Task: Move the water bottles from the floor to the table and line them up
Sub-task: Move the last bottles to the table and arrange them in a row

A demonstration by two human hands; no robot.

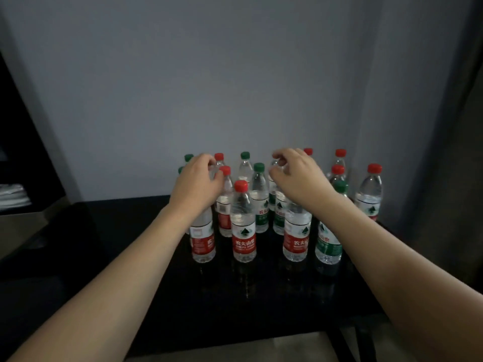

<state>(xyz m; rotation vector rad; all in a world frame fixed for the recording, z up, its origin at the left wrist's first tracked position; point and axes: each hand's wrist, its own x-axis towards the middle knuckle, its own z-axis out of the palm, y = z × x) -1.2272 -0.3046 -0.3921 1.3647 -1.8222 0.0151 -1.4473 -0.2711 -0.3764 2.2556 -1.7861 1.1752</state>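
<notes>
Several clear water bottles with red or green caps and labels stand clustered on the black table [156, 283], among them a red-capped bottle [244, 223] at the front and a green-capped one [260, 197] behind it. My left hand [196, 181] reaches over the left side of the cluster, fingers and thumb curled round the top of a bottle whose cap it hides. My right hand [295, 173] reaches over the right side and pinches the neck of a clear bottle [275, 163] between fingers and thumb. A red-labelled bottle [202, 237] stands under my left wrist.
A pale wall [235, 87] rises straight behind the table. A dark cabinet with a shelf [15, 194] stands at the left. A grey curtain [431, 126] hangs at the right. The table's front edge and light floor [274, 348] show below.
</notes>
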